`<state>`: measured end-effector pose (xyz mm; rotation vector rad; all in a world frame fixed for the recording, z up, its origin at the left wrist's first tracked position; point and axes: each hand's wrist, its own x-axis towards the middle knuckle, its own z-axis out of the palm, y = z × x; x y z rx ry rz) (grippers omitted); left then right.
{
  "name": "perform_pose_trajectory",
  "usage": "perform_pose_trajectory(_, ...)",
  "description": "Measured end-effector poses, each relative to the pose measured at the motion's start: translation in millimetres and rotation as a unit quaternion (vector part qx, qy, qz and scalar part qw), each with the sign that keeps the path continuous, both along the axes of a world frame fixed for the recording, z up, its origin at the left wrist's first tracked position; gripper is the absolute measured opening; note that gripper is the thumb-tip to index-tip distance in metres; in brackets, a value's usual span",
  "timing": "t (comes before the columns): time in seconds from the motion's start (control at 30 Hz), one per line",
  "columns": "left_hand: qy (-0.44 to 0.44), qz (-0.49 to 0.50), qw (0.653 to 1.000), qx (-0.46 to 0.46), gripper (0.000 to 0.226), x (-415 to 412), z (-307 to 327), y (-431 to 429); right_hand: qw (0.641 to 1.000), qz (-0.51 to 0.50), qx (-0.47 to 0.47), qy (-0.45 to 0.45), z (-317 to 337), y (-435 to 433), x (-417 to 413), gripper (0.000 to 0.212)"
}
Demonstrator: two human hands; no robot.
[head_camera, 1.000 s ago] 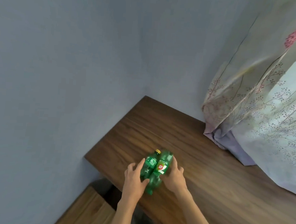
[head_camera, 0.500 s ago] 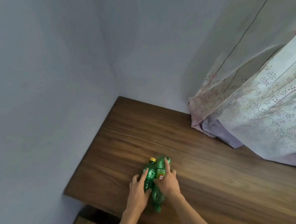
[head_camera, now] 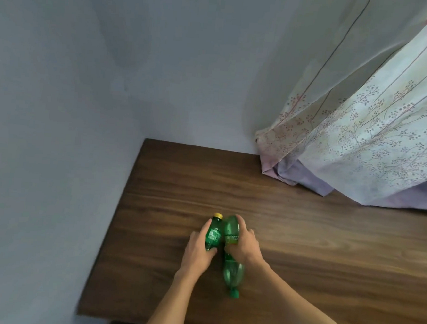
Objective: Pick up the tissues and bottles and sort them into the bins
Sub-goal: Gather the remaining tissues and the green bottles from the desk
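Two green plastic bottles lie side by side on the brown wooden table (head_camera: 302,244). The smaller one, a bottle with a yellow cap (head_camera: 213,234), points away from me, and my left hand (head_camera: 198,249) is wrapped around its left side. The longer bottle with a green cap (head_camera: 232,272) points its cap toward me; my right hand (head_camera: 244,245) grips its upper half across the label. No tissues or bins are in view.
A floral curtain (head_camera: 360,136) hangs at the right and rests on the table's far right part. Pale walls meet in a corner behind the table. The table's left edge (head_camera: 112,218) runs along the wall.
The view has swung so the table sits squarer in frame. Both hands stay on the two bottles, which have shifted slightly with the green-capped one now showing more below my right hand.
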<state>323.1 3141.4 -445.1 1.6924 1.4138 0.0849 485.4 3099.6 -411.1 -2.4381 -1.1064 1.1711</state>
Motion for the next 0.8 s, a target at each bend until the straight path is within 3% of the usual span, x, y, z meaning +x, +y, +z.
perform_pose_trajectory(0.13, -0.035, 0.019, 0.999, 0.031, 0.094, 9.4, 31.1, 23.0, 0.993, -0.068, 0.095, 0.023, 24.2, 18.0, 19.8, 0.100)
perform_pose_trajectory(0.27, -0.096, 0.053, 0.991, 0.078, 0.090, 26.6, 90.3, 44.5, 0.957, -0.152, 0.244, 0.039, 76.6, 25.1, 44.6, 0.103)
perform_pose_trajectory(0.43, -0.177, 0.067, 0.973, 0.132, 0.090, 52.1, 170.7, 40.0, 0.922, -0.152, 0.357, 0.017, 160.6, 1.2, 81.3, 0.109)
perform_pose_trajectory(0.8, -0.359, -0.080, 0.915, 0.165, 0.089, 149.2, 325.9, -36.7, 0.837, -0.231, 0.494, -0.046, 288.3, -153.2, 167.6, 0.105)
